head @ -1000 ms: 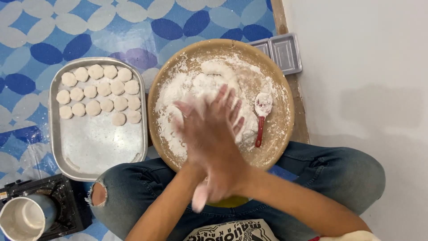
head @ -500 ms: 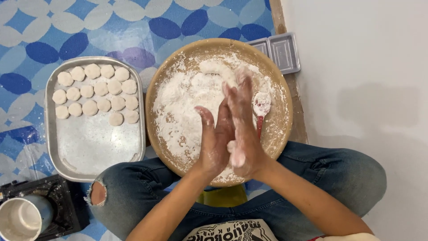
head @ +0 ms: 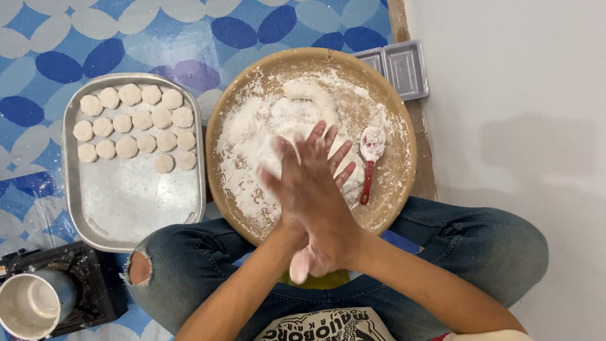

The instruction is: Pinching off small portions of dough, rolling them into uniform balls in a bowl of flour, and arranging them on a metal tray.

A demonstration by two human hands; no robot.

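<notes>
Both hands, right hand (head: 315, 183) crossed over left hand (head: 312, 252) at lower centre, fingers (head: 328, 142) spread, palms pressed on unseen dough, above the floured tray (head: 404, 164); spoon (head: 369, 161) just right.

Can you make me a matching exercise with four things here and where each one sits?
Things:
1. dough rounds
2. red spoon
3. white cup
4. clear plastic box

Places:
A. bottom left corner, on a black stand
B. on the metal tray
C. beyond the wooden bowl, upper right
D. inside the wooden bowl, in the flour

Pairs: 1-B, 2-D, 3-A, 4-C
</notes>
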